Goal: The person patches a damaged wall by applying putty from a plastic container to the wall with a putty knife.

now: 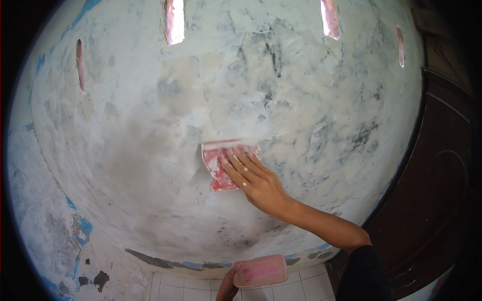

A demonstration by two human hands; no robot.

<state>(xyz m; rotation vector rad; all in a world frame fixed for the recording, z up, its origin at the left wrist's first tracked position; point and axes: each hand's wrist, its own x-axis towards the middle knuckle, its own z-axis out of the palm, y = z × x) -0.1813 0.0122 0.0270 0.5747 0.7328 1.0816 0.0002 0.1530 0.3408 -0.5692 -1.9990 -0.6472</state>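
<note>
My right hand (pixel 260 184) presses a red plastic putty scraper (pixel 216 168) against the wall (pixel 150 125), its fingers laid over the tool's face. White smears cover the scraper, and its pale straight edge is uppermost. A few white specks dot my fingers. Low down, my left hand (pixel 228 286) grips the left side of a shallow pinkish plastic tub (pixel 286 273); most of that hand is hidden or cut off by the frame. Pink residue coats the inside of the tub. The wall carries uneven whitish coating with grey and black patches.
Bright narrow slots (pixel 174 22) pierce the wall near the top. A dark brown wooden panel (pixel 427 215) stands along the right. At left, an adjoining wall (pixel 40 200) shows flaking blue paint. White floor tiles (pixel 196 291) lie below, past the wall's chipped bottom edge.
</note>
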